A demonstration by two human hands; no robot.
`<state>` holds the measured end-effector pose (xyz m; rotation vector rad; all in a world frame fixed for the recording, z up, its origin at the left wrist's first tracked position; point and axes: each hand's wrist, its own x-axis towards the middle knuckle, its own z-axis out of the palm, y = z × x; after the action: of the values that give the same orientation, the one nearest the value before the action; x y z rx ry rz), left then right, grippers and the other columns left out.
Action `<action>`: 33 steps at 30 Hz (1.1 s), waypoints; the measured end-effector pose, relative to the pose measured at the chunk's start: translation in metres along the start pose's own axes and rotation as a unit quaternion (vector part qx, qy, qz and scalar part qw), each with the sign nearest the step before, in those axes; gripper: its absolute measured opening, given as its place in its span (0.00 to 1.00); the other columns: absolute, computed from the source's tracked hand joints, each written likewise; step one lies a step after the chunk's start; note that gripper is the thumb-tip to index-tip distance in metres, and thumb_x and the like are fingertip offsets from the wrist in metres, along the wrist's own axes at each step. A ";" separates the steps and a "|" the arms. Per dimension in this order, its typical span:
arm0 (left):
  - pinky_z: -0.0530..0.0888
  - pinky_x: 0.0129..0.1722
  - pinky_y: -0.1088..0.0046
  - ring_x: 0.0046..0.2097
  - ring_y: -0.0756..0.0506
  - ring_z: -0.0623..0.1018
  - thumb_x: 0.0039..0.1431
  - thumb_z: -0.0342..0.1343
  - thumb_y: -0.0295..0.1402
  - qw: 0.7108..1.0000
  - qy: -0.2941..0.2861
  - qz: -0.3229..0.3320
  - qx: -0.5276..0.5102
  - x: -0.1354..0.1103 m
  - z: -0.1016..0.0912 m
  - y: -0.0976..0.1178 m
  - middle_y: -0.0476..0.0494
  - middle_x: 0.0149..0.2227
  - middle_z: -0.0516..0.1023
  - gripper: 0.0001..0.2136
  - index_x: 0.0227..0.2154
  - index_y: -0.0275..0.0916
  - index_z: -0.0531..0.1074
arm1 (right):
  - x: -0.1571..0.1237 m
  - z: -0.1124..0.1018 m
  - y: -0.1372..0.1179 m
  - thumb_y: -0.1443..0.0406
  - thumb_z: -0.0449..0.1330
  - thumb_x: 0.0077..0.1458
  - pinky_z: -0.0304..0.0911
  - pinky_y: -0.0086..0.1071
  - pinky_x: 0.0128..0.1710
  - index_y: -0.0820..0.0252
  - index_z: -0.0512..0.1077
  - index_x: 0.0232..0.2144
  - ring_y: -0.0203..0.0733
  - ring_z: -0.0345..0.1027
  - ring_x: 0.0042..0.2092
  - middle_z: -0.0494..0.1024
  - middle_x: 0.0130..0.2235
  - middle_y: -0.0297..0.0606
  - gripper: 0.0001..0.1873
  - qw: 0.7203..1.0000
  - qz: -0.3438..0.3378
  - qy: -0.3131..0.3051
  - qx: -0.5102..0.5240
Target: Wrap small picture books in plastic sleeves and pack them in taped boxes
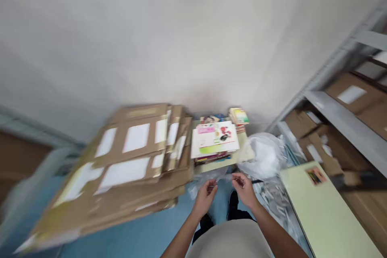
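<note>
A clear plastic bag (218, 177) is stretched between the two hands, low in the middle of the view and in front of the person's body. The picture is blurred there, so its exact shape is hard to tell. The left hand (206, 196) has its fingers curled and pinches one end of the bag. The right hand (243, 189) is curled too and pinches the other end. Under the hands the black shoes (232, 204) of the person stand on the blue floor (136, 238).

Just behind the bag there is a small surface (246, 151) that carries a stack of books (214, 137) with a white, colourful cover on top. A smaller pile of books (239, 116) lies behind it, near the wall. A crumpled white plastic bag (263, 155) rests at the right of this surface.

At the left, a big pile of flattened cardboard boxes (130, 165) with white labels lies tilted, close beside the books. At the right, a pale green surface (328, 217) bears a small picture sticker (316, 175). Behind it, a grey metal rack (341, 119) holds cardboard cartons (353, 92). A plain white wall (181, 28) fills the upper part of the view.
</note>
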<state>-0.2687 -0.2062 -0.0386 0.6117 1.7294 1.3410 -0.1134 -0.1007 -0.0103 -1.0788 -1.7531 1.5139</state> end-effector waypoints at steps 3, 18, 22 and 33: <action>0.77 0.38 0.60 0.36 0.40 0.80 0.43 0.59 0.53 0.992 -0.120 0.023 0.040 0.026 0.055 0.018 0.40 0.35 0.81 0.24 0.36 0.38 0.75 | -0.015 -0.058 0.009 0.51 0.62 0.51 0.69 0.35 0.35 0.57 0.76 0.39 0.41 0.73 0.32 0.80 0.33 0.38 0.19 0.989 0.001 0.145 0.017; 0.76 0.40 0.66 0.37 0.45 0.80 0.50 0.58 0.43 0.842 -0.492 0.172 0.140 -0.012 0.493 0.124 0.41 0.39 0.81 0.17 0.40 0.39 0.75 | -0.181 -0.488 0.032 0.48 0.60 0.50 0.69 0.38 0.38 0.60 0.72 0.40 0.43 0.70 0.39 0.76 0.39 0.44 0.24 0.707 0.028 0.703 -0.069; 0.76 0.42 0.66 0.40 0.45 0.80 0.51 0.59 0.41 0.789 -0.563 0.203 0.140 -0.052 0.607 0.152 0.40 0.42 0.81 0.15 0.40 0.40 0.75 | -0.217 -0.587 0.018 0.48 0.61 0.49 0.70 0.42 0.43 0.60 0.70 0.47 0.45 0.70 0.45 0.74 0.47 0.47 0.29 0.664 0.008 0.740 -0.107; 0.74 0.49 0.60 0.53 0.38 0.76 0.53 0.62 0.46 0.793 -0.549 0.257 0.056 -0.112 0.836 0.191 0.29 0.57 0.70 0.28 0.53 0.35 0.68 | -0.211 -0.722 0.019 0.44 0.61 0.49 0.64 0.51 0.54 0.65 0.67 0.53 0.57 0.63 0.58 0.71 0.55 0.54 0.38 0.715 0.014 0.697 -0.051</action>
<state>0.4733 0.2101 0.1168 1.6210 0.6673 0.8474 0.6024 0.0883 0.1250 -1.6188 -0.6643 0.2160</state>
